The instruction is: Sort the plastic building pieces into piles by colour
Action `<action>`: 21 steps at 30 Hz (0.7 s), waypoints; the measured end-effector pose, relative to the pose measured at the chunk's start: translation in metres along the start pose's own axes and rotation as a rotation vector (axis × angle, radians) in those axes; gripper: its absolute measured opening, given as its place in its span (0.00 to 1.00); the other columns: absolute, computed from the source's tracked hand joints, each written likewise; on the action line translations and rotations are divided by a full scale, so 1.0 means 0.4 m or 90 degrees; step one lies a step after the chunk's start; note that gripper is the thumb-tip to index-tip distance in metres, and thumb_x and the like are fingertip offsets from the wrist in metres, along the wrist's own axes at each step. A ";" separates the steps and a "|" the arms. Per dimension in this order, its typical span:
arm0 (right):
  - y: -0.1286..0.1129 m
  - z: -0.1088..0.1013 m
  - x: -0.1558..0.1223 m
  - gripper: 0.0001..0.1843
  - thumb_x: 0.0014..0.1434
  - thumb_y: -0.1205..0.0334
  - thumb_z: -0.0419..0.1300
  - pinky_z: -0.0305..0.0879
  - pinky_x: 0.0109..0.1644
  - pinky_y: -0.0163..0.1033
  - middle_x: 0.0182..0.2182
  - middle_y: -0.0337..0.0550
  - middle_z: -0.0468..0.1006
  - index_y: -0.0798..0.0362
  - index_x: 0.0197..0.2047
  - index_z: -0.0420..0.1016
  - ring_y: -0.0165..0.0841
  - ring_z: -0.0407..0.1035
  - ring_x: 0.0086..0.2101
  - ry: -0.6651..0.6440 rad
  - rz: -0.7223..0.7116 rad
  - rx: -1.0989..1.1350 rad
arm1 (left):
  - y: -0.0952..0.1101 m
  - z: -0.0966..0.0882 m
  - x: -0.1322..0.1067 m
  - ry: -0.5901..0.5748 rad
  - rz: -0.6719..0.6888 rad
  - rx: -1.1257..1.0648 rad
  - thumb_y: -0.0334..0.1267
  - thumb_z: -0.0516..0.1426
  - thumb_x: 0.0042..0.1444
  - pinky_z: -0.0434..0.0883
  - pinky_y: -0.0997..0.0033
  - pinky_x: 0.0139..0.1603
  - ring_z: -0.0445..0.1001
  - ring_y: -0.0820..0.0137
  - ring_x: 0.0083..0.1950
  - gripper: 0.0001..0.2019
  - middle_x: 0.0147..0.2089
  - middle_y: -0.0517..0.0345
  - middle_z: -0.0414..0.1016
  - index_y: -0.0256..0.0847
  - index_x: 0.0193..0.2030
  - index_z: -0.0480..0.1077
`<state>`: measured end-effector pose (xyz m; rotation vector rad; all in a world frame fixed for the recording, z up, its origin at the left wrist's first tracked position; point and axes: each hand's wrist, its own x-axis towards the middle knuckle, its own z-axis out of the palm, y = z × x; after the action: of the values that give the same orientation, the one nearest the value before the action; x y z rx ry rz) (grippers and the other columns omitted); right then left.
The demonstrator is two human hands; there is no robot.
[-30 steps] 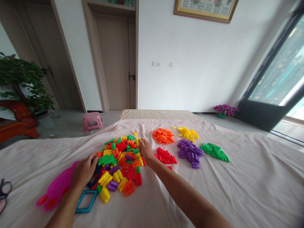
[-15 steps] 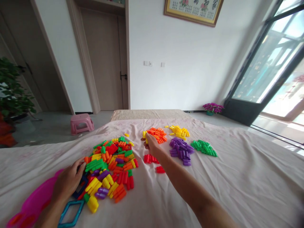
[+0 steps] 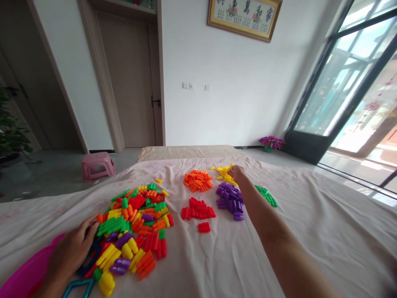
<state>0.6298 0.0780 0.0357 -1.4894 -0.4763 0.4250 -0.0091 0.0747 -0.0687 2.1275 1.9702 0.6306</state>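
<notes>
My right hand (image 3: 237, 172) reaches to the pile of yellow plastic blocks (image 3: 227, 176), its fingers closed on a yellow block (image 3: 230, 166) at the pile's right edge. Most of that block is hidden by the fingers. At the left edge of a mixed pile of coloured blocks (image 3: 136, 219) rests my left hand (image 3: 81, 239). Its fingers are loosely curved and apart, beside an orange block (image 3: 101, 217) and a row of green blocks (image 3: 111, 225). I see nothing held in it.
Sorted piles of orange blocks (image 3: 197, 181), red blocks (image 3: 198, 209), purple blocks (image 3: 230, 196) and green blocks (image 3: 267, 196) lie on the pale cloth (image 3: 192, 265). By my left forearm are a magenta tray (image 3: 27, 269) and a teal frame piece (image 3: 81, 283). A pink stool (image 3: 98, 164) stands beyond.
My right hand has moved right with the yellow block, from beside the orange pile to the yellow pile. The left hand stays at the mixed pile. The view has shifted slightly.
</notes>
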 end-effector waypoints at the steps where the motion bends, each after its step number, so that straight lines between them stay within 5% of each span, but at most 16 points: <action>1: 0.001 -0.010 0.004 0.06 0.50 0.67 0.59 0.73 0.30 0.34 0.27 0.38 0.69 0.54 0.34 0.68 0.28 0.69 0.26 0.015 0.023 0.001 | 0.002 -0.001 -0.001 -0.001 0.002 0.000 0.53 0.39 0.64 0.69 0.58 0.50 0.76 0.54 0.51 0.27 0.54 0.50 0.78 0.45 0.61 0.65; 5: 0.014 -0.013 -0.026 0.14 0.48 0.71 0.58 0.73 0.33 0.32 0.36 0.42 0.74 0.53 0.40 0.72 0.27 0.71 0.31 0.022 0.053 0.011 | 0.010 -0.006 -0.002 0.011 -0.003 0.015 0.53 0.40 0.64 0.69 0.60 0.47 0.77 0.56 0.48 0.26 0.52 0.51 0.79 0.45 0.60 0.66; 10: 0.031 0.072 -0.173 0.17 0.47 0.72 0.57 0.73 0.34 0.34 0.39 0.46 0.78 0.54 0.42 0.77 0.30 0.73 0.33 -0.126 0.009 0.012 | 0.024 -0.015 -0.008 0.025 0.002 0.047 0.51 0.40 0.64 0.69 0.66 0.43 0.78 0.59 0.46 0.26 0.49 0.51 0.81 0.44 0.60 0.67; 16: 0.069 0.188 -0.474 0.12 0.52 0.69 0.59 0.70 0.41 0.39 0.36 0.45 0.80 0.53 0.39 0.80 0.34 0.73 0.35 -0.528 -0.348 -0.224 | 0.036 -0.023 -0.016 0.039 0.021 0.061 0.50 0.39 0.65 0.68 0.68 0.46 0.78 0.62 0.49 0.26 0.50 0.51 0.80 0.42 0.60 0.67; 21: 0.110 0.238 -0.648 0.18 0.58 0.65 0.58 0.68 0.44 0.38 0.46 0.46 0.78 0.49 0.52 0.76 0.34 0.73 0.40 -0.613 -0.479 -0.393 | 0.034 -0.021 -0.013 0.035 0.017 0.072 0.50 0.39 0.65 0.68 0.68 0.45 0.78 0.63 0.47 0.26 0.49 0.50 0.81 0.43 0.62 0.66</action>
<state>0.3618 0.0183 -0.0167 -1.4585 -1.9938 0.3768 -0.0004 0.0667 -0.0568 2.2285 2.0550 0.6028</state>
